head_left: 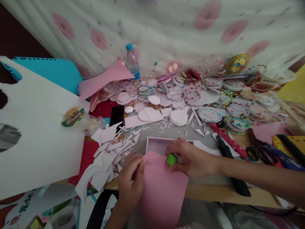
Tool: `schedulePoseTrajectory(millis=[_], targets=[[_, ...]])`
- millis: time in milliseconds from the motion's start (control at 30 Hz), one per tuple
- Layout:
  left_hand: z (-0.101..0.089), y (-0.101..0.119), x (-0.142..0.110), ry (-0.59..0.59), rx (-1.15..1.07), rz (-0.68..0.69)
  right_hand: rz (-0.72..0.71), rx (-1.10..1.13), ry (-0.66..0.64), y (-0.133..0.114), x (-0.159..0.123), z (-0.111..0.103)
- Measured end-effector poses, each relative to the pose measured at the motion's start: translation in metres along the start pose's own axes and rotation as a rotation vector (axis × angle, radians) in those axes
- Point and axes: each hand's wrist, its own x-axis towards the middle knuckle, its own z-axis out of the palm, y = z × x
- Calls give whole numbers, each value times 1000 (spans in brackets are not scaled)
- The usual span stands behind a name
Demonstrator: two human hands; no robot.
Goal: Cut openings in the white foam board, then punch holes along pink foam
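A pink sheet of paper (164,187) hangs over the table's front edge, with a row of small notches along its top. My left hand (131,178) is closed, thumb and fingers pinching the sheet's upper left corner. Between the fingers of my right hand (186,157) is a small green paper punch (172,159), set against the sheet's top edge. Behind both hands lies a shallow white box (152,144), partly covered by my right hand and the sheet.
White paper scraps (114,148) heap up at left. Piles of decorated paper discs (188,92) fill the back, near a water bottle (133,65). A phone (117,115) lies left of centre; scissors (256,149) are at right. A large white cut-out sheet (52,146) stands at left.
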Motion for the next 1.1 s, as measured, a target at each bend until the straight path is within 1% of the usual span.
schedulePoseTrajectory(millis=[167, 333, 500, 700, 833, 933, 1033, 1100], targets=[[-2, -2, -2, 48, 15, -58, -72, 83, -37, 0, 0, -8], [-3, -2, -4, 86, 11, -88, -19, 53, -97, -4, -2, -12], [-4, -2, -5, 87, -8, -51, 6, 36, -120, -3, -2, -8], [-5, -3, -5, 91, -20, -36, -3, 18, -107, 0, -1, -5], [-5, -2, -4, 93, -10, -59, -11, 12, -69, 0, 0, -1], [-5, -2, -4, 83, -7, -49, -4, 21, -48, 1, 1, 1], [-5, -3, -4, 93, -18, -33, -12, 27, -61, 2, 1, -1], [-6, -4, -5, 106, -21, -47, -14, 12, -82, 2, 0, -5]])
